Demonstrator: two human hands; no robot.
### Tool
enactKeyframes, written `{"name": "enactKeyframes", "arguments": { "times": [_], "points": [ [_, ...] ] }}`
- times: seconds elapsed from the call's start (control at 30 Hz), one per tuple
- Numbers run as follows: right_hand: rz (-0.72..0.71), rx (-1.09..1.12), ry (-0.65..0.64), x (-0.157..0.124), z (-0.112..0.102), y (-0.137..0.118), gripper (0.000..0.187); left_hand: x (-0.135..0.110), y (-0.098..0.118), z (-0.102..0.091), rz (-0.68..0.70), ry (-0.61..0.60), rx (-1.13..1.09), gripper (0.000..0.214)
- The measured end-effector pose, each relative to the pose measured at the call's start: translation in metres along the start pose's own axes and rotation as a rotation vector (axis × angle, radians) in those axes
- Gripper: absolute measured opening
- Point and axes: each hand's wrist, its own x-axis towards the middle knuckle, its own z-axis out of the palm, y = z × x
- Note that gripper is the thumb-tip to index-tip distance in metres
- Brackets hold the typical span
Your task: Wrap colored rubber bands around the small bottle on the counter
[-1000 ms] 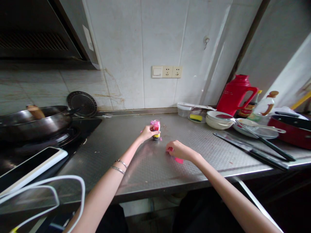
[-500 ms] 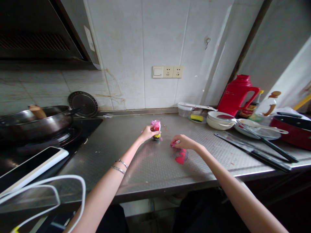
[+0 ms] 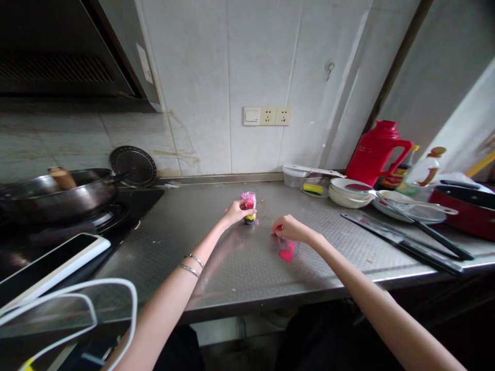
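Observation:
My left hand (image 3: 235, 212) is wrapped around a small clear jar (image 3: 249, 218) standing upright on the steel counter. The jar shows dark, yellow, red and pink layers from bottom to top. A tiny pink bit (image 3: 257, 222) lies at its right side. To the right, my right hand (image 3: 291, 227) is closed low over the counter in a pinch, with small pink pieces showing at the fingertips. Just below that hand lies what looks like a clear plastic bag (image 3: 297, 248) with red-pink pieces (image 3: 286, 253) in it; the hand hides part of it.
Left are a wok (image 3: 77, 196) on the stove, a phone-like device (image 3: 54, 268) and a white cable (image 3: 133, 304). Right are a yellow sponge (image 3: 312, 188), stacked white bowls (image 3: 350, 198), a knife (image 3: 398, 242), a red thermos (image 3: 373, 154) and a red pot (image 3: 464, 208).
My right hand has shifted slightly, its fingertips a little lower and closer to the clear bag. My left hand stays on the jar.

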Motion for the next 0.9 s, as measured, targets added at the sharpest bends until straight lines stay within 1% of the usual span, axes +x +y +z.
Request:
{"name": "enactKeyframes", "arguments": {
  "times": [0.1,0.17,0.27,0.33,0.4,0.47,0.6,0.67,0.7,0.77,0.83,0.9],
  "points": [
    [0.004,0.087,0.129,0.009,-0.010,-0.002,0.019,0.002,-0.003,-0.001,-0.006,-0.008,-0.005,0.034],
    [-0.012,0.181,0.225,0.020,-0.022,-0.008,0.018,0.003,-0.006,-0.001,-0.012,-0.006,-0.021,0.036],
    [-0.057,0.314,0.321,0.042,-0.041,-0.021,0.020,0.006,-0.009,-0.001,-0.017,-0.007,-0.048,0.036],
    [-0.082,0.341,0.389,0.057,-0.051,-0.032,0.021,0.007,-0.010,-0.001,-0.016,-0.017,-0.049,0.035],
    [-0.091,0.317,0.440,0.070,-0.058,-0.043,0.019,0.006,-0.009,-0.001,-0.014,-0.018,-0.037,0.033],
    [-0.084,0.268,0.429,0.079,-0.063,-0.053,0.017,0.004,-0.006,-0.001,-0.015,-0.018,-0.026,0.032],
    [-0.063,0.117,0.293,0.089,-0.068,-0.064,0.015,0.001,0.000,0.000,-0.022,-0.021,-0.028,0.033],
    [-0.060,0.022,0.255,0.092,-0.068,-0.067,0.013,0.000,0.000,0.000,-0.022,-0.026,-0.036,0.034],
    [-0.057,-0.018,0.243,0.093,-0.067,-0.067,0.016,0.000,0.000,0.000,-0.021,-0.031,-0.041,0.035],
    [-0.046,-0.065,0.220,0.095,-0.064,-0.068,0.026,0.001,-0.001,0.000,-0.019,-0.036,-0.053,0.036],
    [-0.032,-0.077,0.195,0.097,-0.059,-0.069,0.038,0.001,-0.003,0.000,-0.017,-0.037,-0.057,0.036],
    [-0.041,-0.069,0.203,0.097,-0.056,-0.069,0.045,0.002,-0.004,0.000,-0.018,-0.032,-0.052,0.035]
  ]
}}
